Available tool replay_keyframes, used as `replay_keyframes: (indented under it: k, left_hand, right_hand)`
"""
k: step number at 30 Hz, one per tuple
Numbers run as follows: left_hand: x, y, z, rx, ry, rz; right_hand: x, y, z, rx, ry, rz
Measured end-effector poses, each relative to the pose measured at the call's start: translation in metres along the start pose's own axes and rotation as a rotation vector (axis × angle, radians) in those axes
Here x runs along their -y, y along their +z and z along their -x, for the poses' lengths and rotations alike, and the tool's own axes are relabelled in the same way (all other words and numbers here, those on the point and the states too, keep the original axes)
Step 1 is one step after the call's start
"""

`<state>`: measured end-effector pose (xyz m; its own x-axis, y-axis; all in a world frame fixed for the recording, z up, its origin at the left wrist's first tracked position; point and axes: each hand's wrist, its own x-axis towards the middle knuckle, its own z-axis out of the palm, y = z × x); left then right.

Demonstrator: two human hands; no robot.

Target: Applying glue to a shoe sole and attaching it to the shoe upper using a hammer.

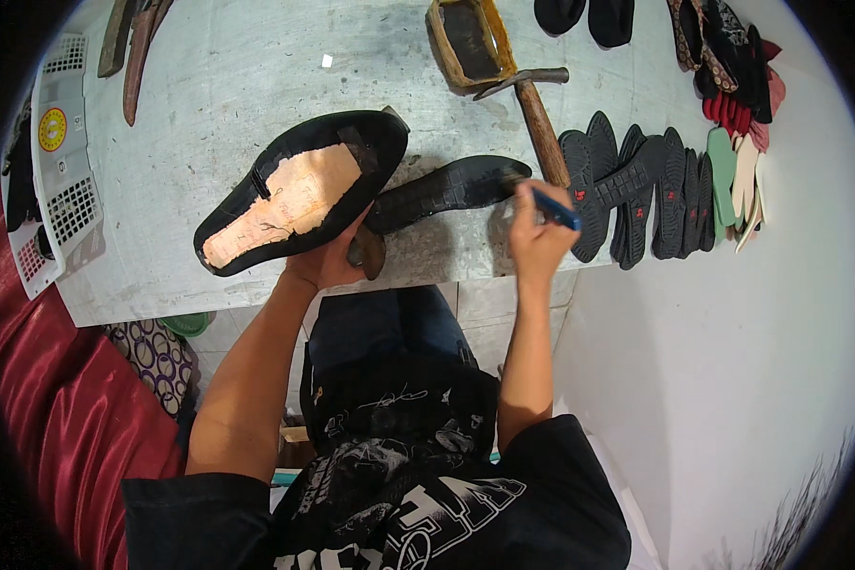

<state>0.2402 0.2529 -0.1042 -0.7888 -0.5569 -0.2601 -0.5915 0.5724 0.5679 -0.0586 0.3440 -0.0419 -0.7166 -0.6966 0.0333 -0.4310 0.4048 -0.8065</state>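
The right hand's [534, 233] fingers are clamped on a blue-handled tool [558, 209] (a brush, perhaps; its tip is hard to make out), near the end of 1 loose black sole [446, 195] lying on the table [209, 57]. The left hand [325, 263] is under 1 upturned black shoe [294, 190], its fingers mostly hidden, so I cannot tell how they close. Farther out are 1 hammer [541, 131] and a yellow-rimmed tray [438, 40]. The step in hand looks like coating the sole; the next move calls for even strokes.
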Motion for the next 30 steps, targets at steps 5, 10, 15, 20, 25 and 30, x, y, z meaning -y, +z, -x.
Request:
replay_keyframes:
  k: [5, 10, 15, 20, 25, 30]
  left_hand:
    - [0.003, 0.000, -0.001, -0.066, 0.072, 0.026]
    - [0.003, 0.002, 0.001, -0.001, -0.003, -0.010]
    - [-0.002, -0.005, -0.003, 0.045, -0.027, -0.026]
    - [0.003, 0.002, -0.002, -0.056, 0.019, -0.021]
    - [0.002, -0.001, 0.001, 0.011, -0.011, 0.007]
    - [0.000, 0.000, 0.000, 0.027, -0.023, -0.003]
  right_hand:
    - [0.005, 0.015, -0.006, -0.113, -0.105, 0.160]
    - [0.023, 0.036, 0.019, 0.106, -0.265, 0.164]
    - [0.003, 0.012, -0.017, -0.170, -0.086, 0.197]
    - [0.032, 0.055, 0.014, 0.017, -0.042, 0.117]
    - [0.027, 0.028, -0.012, -0.126, 0.016, 0.140]
    - [0.024, 0.050, -0.003, -0.113, -0.133, 0.282]
